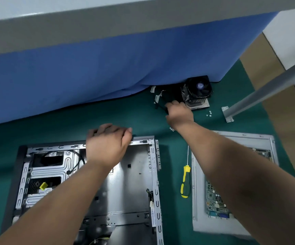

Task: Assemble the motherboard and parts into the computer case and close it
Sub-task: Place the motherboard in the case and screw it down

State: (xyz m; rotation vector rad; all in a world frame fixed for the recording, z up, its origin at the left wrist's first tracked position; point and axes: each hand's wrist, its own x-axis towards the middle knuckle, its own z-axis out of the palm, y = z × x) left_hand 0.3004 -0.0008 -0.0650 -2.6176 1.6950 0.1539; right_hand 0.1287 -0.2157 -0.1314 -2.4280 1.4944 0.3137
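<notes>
The open metal computer case [134, 183] lies flat on the green mat at lower left. My left hand [107, 140] rests over its far rim, fingers curled on the edge. My right hand [179, 112] reaches to the back, fingers curled around black cables [159, 103] beside the CPU cooler with its fan [198, 92]. The green motherboard [215, 200] lies on the grey side panel [198, 221] at right, mostly hidden under my right forearm.
A yellow-and-green screwdriver [186, 181] lies between case and panel. Small screws [208, 114] sit near the cooler, more [171, 129] by my right wrist. A grey metal leg with a foot bracket [227, 114] stands at right. A blue cloth [107, 68] hangs behind.
</notes>
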